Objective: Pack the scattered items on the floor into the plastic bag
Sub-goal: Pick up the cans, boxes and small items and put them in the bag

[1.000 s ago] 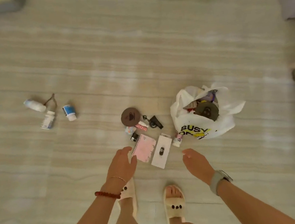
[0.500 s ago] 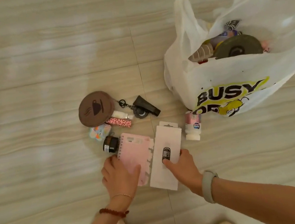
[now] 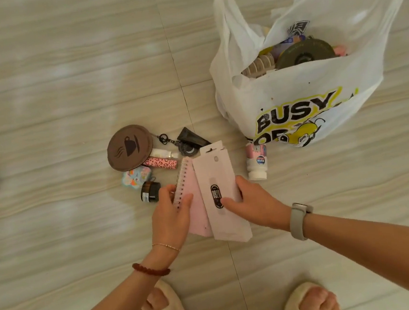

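Pink spiral notebook [image 3: 194, 202] pinched in my left hand [image 3: 171, 216], white card box [image 3: 222, 193] gripped in my right hand [image 3: 255, 204], both lifted, long axes pointing away from me. Plastic bag [image 3: 294, 98] sits up-right (right hand nearer), mouth open.

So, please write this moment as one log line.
left hand: grips pink notebook | right hand: grips white box | plastic bag: open, part filled
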Available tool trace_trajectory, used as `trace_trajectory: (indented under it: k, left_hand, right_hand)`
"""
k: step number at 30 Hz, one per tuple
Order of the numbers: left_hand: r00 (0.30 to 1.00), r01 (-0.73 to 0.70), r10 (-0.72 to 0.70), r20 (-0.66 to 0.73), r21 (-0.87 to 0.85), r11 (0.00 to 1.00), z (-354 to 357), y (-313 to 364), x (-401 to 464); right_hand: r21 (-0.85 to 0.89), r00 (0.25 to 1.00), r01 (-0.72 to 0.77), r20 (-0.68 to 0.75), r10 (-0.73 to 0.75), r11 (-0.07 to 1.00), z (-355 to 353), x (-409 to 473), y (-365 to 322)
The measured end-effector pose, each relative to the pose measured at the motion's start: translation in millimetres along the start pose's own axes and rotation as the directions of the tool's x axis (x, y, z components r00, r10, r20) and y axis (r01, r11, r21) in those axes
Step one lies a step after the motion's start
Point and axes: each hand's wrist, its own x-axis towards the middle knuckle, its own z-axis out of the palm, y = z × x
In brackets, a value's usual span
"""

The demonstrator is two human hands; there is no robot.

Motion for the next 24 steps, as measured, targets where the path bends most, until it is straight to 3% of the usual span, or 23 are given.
trace_trajectory:
  k: [3, 6, 8, 10, 12, 13, 15, 17, 20, 22, 24]
  left_hand:
    - [0.985, -0.161, 0.157, -0.069, -0.065, 0.985, -14, 11, 1]
    - [0.948, -0.285, 0.254, -0.193, -0.156, 0.946, -26, 33, 7]
    - [0.92, -0.359, 0.3, -0.251, -0.239, 0.902, -30, 55, 17]
    - [0.887, -0.434, 0.344, -0.307, -0.302, 0.849, -34, 80, 28]
    - [0.858, -0.488, 0.378, -0.348, -0.319, 0.813, -36, 102, 36]
    - [0.847, -0.507, 0.39, -0.362, -0.327, 0.797, -36, 112, 39]
    - [0.828, -0.542, 0.418, -0.374, -0.345, 0.766, -34, 126, 42]
    - [0.819, -0.562, 0.437, -0.373, -0.364, 0.743, -34, 139, 42]
    - [0.809, -0.584, 0.473, -0.349, -0.394, 0.709, -33, 155, 46]
    - [0.793, -0.608, 0.508, -0.336, -0.387, 0.694, -31, 168, 50]
    - [0.775, -0.632, 0.543, -0.323, -0.375, 0.678, -29, 186, 53]
  right_hand:
    - [-0.141, 0.98, 0.177, -0.066, -0.187, 0.974, -34, -5, -9]
    - [-0.148, 0.899, 0.3, -0.287, -0.331, 0.943, -70, -12, -26]
    - [-0.1, 0.762, 0.409, -0.51, -0.399, 0.907, -97, -18, -43]
    - [-0.1, 0.547, 0.494, -0.736, -0.398, 0.864, -128, -19, -65]
    - [-0.161, 0.358, 0.503, -0.855, -0.374, 0.849, -161, -14, -83]
    - [-0.195, 0.311, 0.477, -0.875, -0.372, 0.857, -176, -9, -91]
    - [-0.284, 0.336, 0.356, -0.85, -0.405, 0.89, -200, 5, -94]
    - [-0.443, 0.476, 0.133, -0.756, -0.449, 0.886, -215, 19, -85]
    - [-0.738, 0.705, -0.203, -0.566, -0.427, 0.644, -219, 31, -69]
    - [-0.831, 0.78, -0.292, -0.494, -0.384, 0.473, -220, 31, -66]
    - [-0.876, 0.807, -0.313, -0.448, -0.384, 0.366, -226, 27, -64]
